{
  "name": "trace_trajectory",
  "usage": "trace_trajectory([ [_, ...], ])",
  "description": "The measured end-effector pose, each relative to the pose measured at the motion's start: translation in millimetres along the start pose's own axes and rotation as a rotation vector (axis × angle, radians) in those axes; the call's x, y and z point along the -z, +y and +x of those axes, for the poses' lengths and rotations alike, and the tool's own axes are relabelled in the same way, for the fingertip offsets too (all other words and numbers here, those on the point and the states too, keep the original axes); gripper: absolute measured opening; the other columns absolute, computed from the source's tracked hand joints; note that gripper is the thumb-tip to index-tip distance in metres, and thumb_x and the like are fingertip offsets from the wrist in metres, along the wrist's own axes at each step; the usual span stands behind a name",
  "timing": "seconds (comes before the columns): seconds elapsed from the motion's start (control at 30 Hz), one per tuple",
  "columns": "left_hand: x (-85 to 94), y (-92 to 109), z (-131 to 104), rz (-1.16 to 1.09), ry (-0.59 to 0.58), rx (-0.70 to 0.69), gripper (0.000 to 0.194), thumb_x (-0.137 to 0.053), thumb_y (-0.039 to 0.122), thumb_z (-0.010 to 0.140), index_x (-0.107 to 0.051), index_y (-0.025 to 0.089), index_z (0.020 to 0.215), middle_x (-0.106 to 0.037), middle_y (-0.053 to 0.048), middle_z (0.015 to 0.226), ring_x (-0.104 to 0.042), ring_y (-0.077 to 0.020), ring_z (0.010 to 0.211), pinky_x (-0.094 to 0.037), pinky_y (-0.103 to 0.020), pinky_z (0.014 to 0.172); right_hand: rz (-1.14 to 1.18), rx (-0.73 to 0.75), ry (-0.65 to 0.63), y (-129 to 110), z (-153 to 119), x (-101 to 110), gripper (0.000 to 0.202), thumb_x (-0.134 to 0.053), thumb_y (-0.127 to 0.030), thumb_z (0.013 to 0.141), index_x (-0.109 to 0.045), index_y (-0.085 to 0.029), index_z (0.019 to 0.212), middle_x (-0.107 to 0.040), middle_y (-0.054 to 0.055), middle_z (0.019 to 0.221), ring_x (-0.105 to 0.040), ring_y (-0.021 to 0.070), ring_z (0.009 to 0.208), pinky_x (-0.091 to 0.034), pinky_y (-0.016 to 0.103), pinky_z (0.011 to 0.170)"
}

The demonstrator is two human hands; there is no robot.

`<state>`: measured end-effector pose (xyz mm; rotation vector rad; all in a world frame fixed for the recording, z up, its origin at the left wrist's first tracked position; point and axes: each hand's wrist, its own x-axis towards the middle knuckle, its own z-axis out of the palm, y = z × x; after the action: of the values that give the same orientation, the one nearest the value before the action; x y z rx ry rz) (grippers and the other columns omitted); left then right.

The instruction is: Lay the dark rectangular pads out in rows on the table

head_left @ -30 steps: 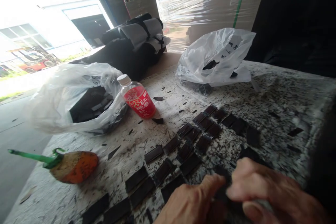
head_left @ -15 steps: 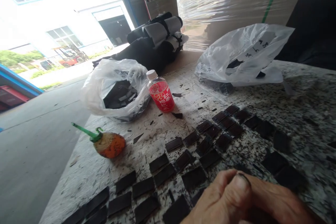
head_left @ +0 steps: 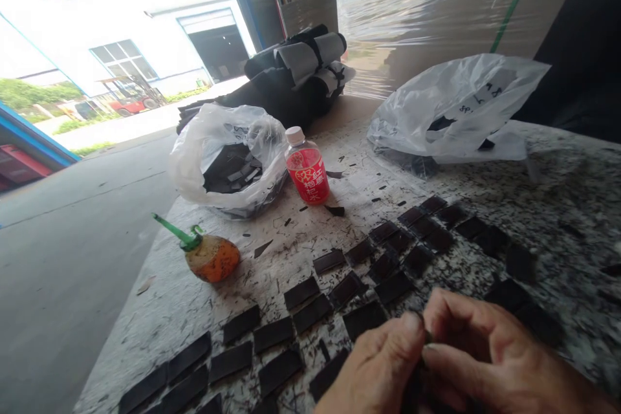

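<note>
Pinching a small dark piece (head_left: 421, 336) between both thumbs and forefingers, my left hand (head_left: 378, 369) and right hand (head_left: 485, 356) meet at the table's (head_left: 557, 207) near edge, fingertips pressed together on it. I'd judge a firm, close grip works best. Rows of dark tiles (head_left: 310, 310) lie just ahead; the bottle (head_left: 307, 173) stands well beyond.

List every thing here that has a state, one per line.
left hand: fingers pinched on a dark piece
right hand: fingers pinched on the same piece
red-label bottle: upright, capped
left plastic bag: open, dark pieces inside
right plastic bag: lying slumped
orange squeeze bottle: on its side
</note>
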<state>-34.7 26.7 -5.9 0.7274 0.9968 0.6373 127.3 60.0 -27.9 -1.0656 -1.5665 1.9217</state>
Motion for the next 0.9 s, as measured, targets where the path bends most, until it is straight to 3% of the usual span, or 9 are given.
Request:
trace_trajectory([
  [0.07,6.5,-2.1,-1.2,-0.108,0.003,0.023,0.050,-0.059,0.060,0.073,-0.064,0.012,0.085,-0.061,-0.001,0.064,-0.047,-0.0034,0.049,-0.031,-0.016,0.049,0.094,-0.032,-0.033,-4.7,1.1,0.7,0.019,-0.062,-0.034,0.079,-0.049,-0.020,0.075,-0.057,-0.004,0.061,-0.056,0.0121,0.058,-0.048,0.024,0.058],
  [0.17,13.6,-6.1,-4.9,-0.162,0.042,0.050,0.035,-0.068,0.046,0.071,-0.060,0.013,0.081,-0.058,0.002,0.061,-0.044,-0.0012,0.042,-0.030,-0.014,0.043,0.067,0.008,0.057,-8.0,-0.7,0.4,0.017,-0.067,-0.030,0.073,-0.057,-0.019,0.082,-0.064,0.000,0.075,-0.062,0.0155,0.071,-0.050,0.027,0.068],
  [0.27,14.3,-7.8,-9.5,-0.174,0.105,0.041,0.028,-0.068,0.038,0.072,-0.056,0.013,0.074,-0.053,0.004,0.056,-0.038,0.0002,0.037,-0.023,-0.014,0.038,0.091,-0.053,0.107,-6.5,-4.4,0.4,0.028,-0.069,-0.030,0.071,-0.062,-0.020,0.096,-0.068,0.004,0.092,-0.064,0.0184,0.085,-0.050,0.029,0.075],
  [0.37,11.1,-6.4,-12.6,-0.169,0.161,0.018,0.023,-0.065,0.034,0.076,-0.053,0.014,0.073,-0.052,0.006,0.055,-0.034,0.0008,0.035,-0.020,-0.014,0.035,0.087,-0.179,0.052,-5.0,-4.8,1.5,0.032,-0.066,-0.035,0.077,-0.062,-0.021,0.104,-0.069,0.002,0.091,-0.062,0.0114,0.067,-0.048,0.019,0.057],
  [0.47,9.9,-4.5,-14.5,-0.140,0.178,0.018,0.023,-0.064,0.034,0.076,-0.053,0.014,0.072,-0.053,0.005,0.055,-0.034,0.0011,0.034,-0.019,-0.013,0.033,0.012,-0.185,-0.014,-7.0,-1.5,1.3,0.021,-0.064,-0.036,0.079,-0.066,-0.018,0.089,-0.064,-0.003,0.070,-0.047,0.0038,0.048,-0.033,0.013,0.041],
  [0.6,15.6,-8.0,-16.8,-0.101,0.169,0.010,0.024,-0.066,0.035,0.072,-0.060,0.012,0.078,-0.057,0.002,0.059,-0.038,0.0001,0.036,-0.023,-0.013,0.034,-0.044,-0.113,-0.002,-11.9,1.7,-1.3,0.014,-0.068,-0.028,0.075,-0.065,-0.015,0.071,-0.058,-0.005,0.062,-0.047,0.0051,0.055,-0.035,0.013,0.049],
  [0.73,24.7,-17.4,-18.1,-0.111,0.170,0.004,0.029,-0.067,0.034,0.071,-0.063,0.011,0.088,-0.062,-0.002,0.066,-0.046,-0.0027,0.042,-0.030,-0.015,0.039,-0.108,-0.194,-0.062,-15.6,3.1,-1.9,0.011,-0.064,-0.025,0.076,-0.065,-0.016,0.070,-0.055,-0.006,0.058,-0.041,0.0040,0.047,-0.029,0.013,0.040],
  [0.83,28.0,-20.6,-18.5,-0.120,0.175,-0.013,0.029,-0.066,0.033,0.071,-0.061,0.011,0.091,-0.056,0.002,0.057,-0.044,-0.0025,0.040,-0.028,-0.013,0.037,-0.133,-0.198,-0.072,-17.7,5.0,-0.6,0.012,-0.064,-0.028,0.077,-0.066,-0.018,0.083,-0.060,-0.004,0.069,-0.045,0.0046,0.049,-0.032,0.013,0.040],
  [0.9,27.4,-19.6,-18.5,-0.119,0.175,-0.033,0.032,-0.065,0.031,0.072,-0.058,0.012,0.096,-0.051,0.006,0.050,-0.041,-0.0022,0.037,-0.027,-0.013,0.035,-0.169,-0.206,-0.056,-19.2,6.1,-0.3,0.024,-0.065,-0.031,0.077,-0.065,-0.021,0.098,-0.063,-0.002,0.082,-0.049,0.0060,0.054,-0.036,0.013,0.043],
])
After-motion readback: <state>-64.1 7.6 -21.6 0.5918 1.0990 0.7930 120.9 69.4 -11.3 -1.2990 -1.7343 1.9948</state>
